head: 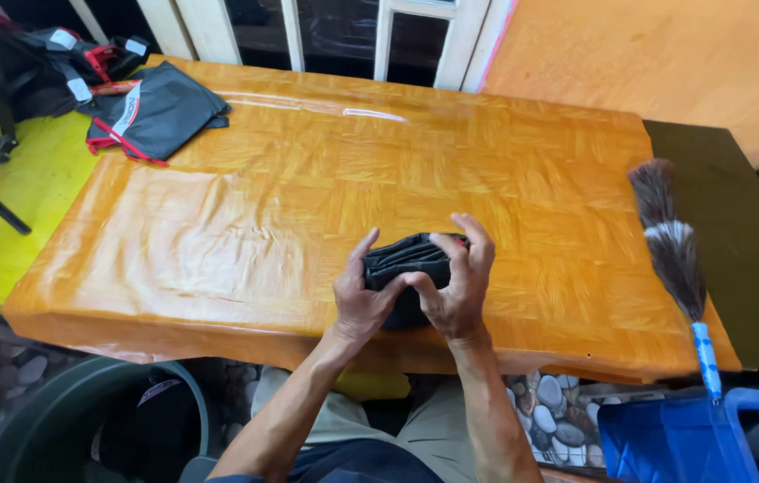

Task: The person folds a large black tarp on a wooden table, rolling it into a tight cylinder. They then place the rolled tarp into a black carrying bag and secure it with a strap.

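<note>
A folded black cloth bundle (408, 259) rests near the front edge of a glossy orange wood-pattern table (245, 215). My left hand (361, 295) grips its left side, thumb up along the edge. My right hand (460, 282) clasps its right side, fingers curled over the top. Both hands press the bundle together. The bundle's lower part is hidden behind my hands.
A black bag with red trim (156, 112) lies at the table's far left corner, with more black gear (30, 54) behind it. A feather duster (676, 259) with a blue handle lies on the right edge. A blue bin (665, 438) and a dark round tub (48, 420) stand below.
</note>
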